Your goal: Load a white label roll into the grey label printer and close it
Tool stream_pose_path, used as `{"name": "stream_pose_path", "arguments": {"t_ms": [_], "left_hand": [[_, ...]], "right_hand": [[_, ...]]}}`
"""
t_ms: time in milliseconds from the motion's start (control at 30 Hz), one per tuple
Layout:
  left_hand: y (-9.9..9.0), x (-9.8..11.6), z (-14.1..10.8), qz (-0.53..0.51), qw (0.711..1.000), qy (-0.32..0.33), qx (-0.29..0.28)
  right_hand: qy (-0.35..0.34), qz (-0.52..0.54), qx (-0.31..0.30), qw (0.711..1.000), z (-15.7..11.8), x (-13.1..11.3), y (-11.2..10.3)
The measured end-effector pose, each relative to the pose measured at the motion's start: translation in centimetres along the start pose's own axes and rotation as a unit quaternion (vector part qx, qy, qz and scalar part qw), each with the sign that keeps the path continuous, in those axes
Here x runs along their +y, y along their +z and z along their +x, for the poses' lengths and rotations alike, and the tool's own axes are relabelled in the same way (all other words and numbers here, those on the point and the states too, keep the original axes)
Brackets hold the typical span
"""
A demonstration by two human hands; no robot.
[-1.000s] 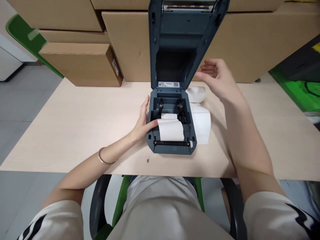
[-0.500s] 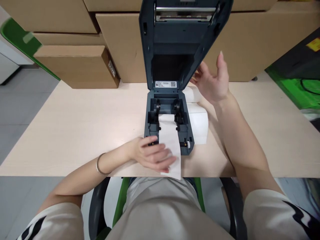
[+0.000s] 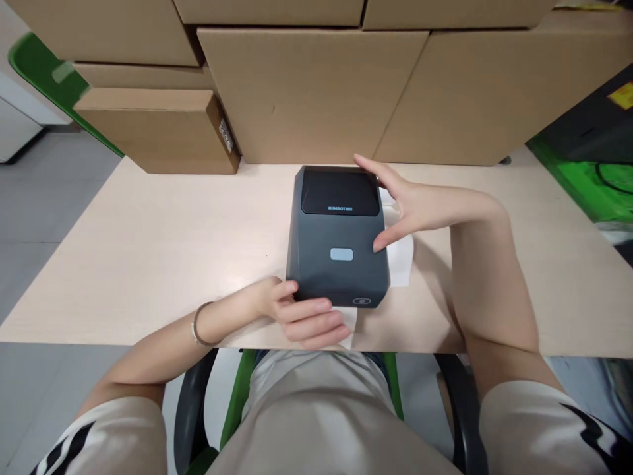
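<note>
A dark grey label printer [image 3: 340, 237] with its lid down stands on the table in front of me. A white paper strip [image 3: 350, 323] comes out from under its front edge. My left hand [image 3: 306, 313] is at the printer's front left corner, with its thumb against the casing and its fingers stretched over the strip. My right hand [image 3: 395, 201] is spread along the printer's right side. Its thumb lies on the lid and another finger reaches the back edge; the remaining fingers are hidden. White paper [image 3: 401, 257] lies beside the printer, partly covered by it.
Large cardboard boxes [image 3: 311, 92] line the back of the table [image 3: 188, 231]. A smaller cardboard box [image 3: 153, 135] stands at the back left. Green and dark items with a cable [image 3: 616, 181] are at the far right. The table's front edge is close to my body.
The printer's raised lid has come down and shut, hiding the roll bay and most of the paper strip. My right hand has moved down with it onto the lid; my left hand has barely moved.
</note>
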State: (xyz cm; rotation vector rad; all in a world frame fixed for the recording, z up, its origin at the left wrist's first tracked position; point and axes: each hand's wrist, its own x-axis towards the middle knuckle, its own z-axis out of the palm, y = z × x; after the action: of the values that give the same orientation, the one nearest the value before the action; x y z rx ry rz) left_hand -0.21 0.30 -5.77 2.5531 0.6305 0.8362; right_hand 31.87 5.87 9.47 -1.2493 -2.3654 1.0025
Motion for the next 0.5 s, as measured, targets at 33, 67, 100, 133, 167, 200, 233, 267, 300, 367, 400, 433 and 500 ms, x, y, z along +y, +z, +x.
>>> {"name": "stream_pose_path", "arguments": {"t_ms": [33,67,100,133,167,200,233,267,300,367,400,433,500], "left_hand": [[-0.5,0.6,0.0,0.022,0.995,0.089,-0.033],[-1.1,1.2,0.0,0.054,0.983,0.167,-0.044],[-1.7,1.8,0.2,0.098,0.97,0.22,-0.026],[-2.3,2.3,0.5,0.146,0.953,0.264,0.018],[-2.7,2.9,0.8,0.187,0.927,0.315,0.084],[-3.1,3.3,1.2,0.226,0.899,0.347,0.144],[-3.3,3.7,1.6,0.252,0.877,0.363,0.19],[-3.5,3.9,1.9,0.265,0.863,0.37,0.219],[-3.5,4.1,2.1,0.268,0.858,0.37,0.235],[-3.3,3.8,1.9,0.245,0.865,0.367,0.237],[-3.0,3.4,1.6,0.225,0.87,0.369,0.236],[-2.7,2.9,1.2,0.201,0.88,0.359,0.236],[-2.0,1.3,0.2,0.148,0.907,0.31,0.245]], "right_hand": [[0.0,-0.02,-0.006,1.0,-0.1,0.1,0.0],[-0.004,-0.035,-0.009,0.999,-0.2,0.1,0.0],[-0.01,-0.046,-0.009,0.999,-0.3,0.2,0.0],[-0.015,-0.054,-0.008,0.998,-0.3,0.3,0.0],[-0.018,-0.061,-0.007,0.998,-0.3,0.3,-0.1],[-0.018,-0.065,-0.006,0.998,-0.3,0.3,-0.1],[-0.014,-0.067,-0.006,0.998,-0.2,0.3,-0.1],[-0.008,-0.069,-0.008,0.998,-0.2,0.2,-0.1],[-0.003,-0.071,-0.011,0.997,-0.2,0.1,-0.1],[0.003,-0.071,-0.016,0.997,-0.3,-0.1,-0.2],[0.006,-0.069,-0.018,0.997,-0.4,-0.1,-0.4],[0.007,-0.066,-0.022,0.998,-0.5,0.0,-0.6],[0.009,-0.054,-0.035,0.998,-0.8,0.3,-1.3]]}}
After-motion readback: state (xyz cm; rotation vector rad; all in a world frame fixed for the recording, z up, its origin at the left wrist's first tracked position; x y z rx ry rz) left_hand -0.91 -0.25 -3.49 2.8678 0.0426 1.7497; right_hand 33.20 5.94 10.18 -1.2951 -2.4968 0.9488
